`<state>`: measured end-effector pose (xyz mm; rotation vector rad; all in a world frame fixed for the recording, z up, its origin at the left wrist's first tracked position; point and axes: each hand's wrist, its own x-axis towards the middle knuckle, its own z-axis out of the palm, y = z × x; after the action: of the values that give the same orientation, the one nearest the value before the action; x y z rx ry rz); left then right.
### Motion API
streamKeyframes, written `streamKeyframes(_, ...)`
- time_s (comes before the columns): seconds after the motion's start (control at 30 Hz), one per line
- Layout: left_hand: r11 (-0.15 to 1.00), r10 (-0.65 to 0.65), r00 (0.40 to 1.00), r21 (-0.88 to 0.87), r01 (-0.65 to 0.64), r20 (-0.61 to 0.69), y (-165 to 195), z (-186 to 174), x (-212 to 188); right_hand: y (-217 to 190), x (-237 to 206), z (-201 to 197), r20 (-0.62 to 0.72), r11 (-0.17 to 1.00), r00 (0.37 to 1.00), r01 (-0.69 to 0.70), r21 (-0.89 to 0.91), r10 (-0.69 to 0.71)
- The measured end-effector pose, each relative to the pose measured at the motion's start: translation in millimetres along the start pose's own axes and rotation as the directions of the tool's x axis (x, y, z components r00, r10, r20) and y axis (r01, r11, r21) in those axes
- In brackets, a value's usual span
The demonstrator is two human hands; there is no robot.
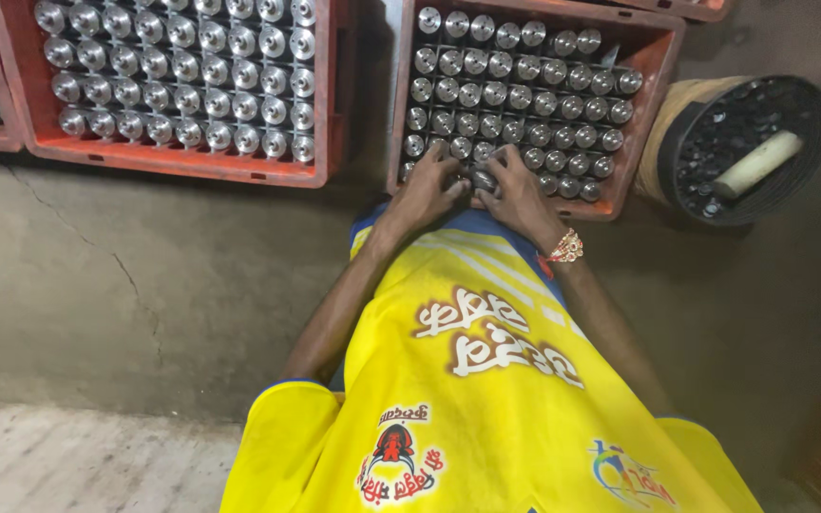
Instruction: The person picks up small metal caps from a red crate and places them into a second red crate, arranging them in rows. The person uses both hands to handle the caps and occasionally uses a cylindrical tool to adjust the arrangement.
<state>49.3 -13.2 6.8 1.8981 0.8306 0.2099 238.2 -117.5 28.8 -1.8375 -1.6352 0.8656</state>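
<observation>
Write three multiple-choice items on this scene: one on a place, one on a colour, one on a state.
1. Where do both hands rest?
A. on the near edge of the right crate
B. in the black tub
C. on the floor

2. What colour are the crates?
A. blue
B. red-orange
C. green

3. How is the left crate?
A. empty
B. tipped over
C. filled with rows of metal caps

Answers:
1 A: left hand and right hand lie on metal pieces at the near edge of the right crate.
2 B: both rims show it.
3 C: the left crate holds metal caps.

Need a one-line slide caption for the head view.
Left hand and right hand on shiny metal cylinders in a red crate.
</observation>
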Motion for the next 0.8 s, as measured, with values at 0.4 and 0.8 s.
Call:
streamKeyframes(0.4, 0.940, 0.121, 0.991, 0.314, -0.134, 0.060, 0, 11, 16, 62, -39, -5, -0.204, 0.899, 0.877, -0.436, 0.045, 0.435)
streamKeyframes(0.8, 0.946, -0.137, 0.973, -0.267, 0.184, 0.184, 8, 23, 32, 69, -26, 9, -0.140, 0.864, 0.914, -0.406, -0.298, 0.381)
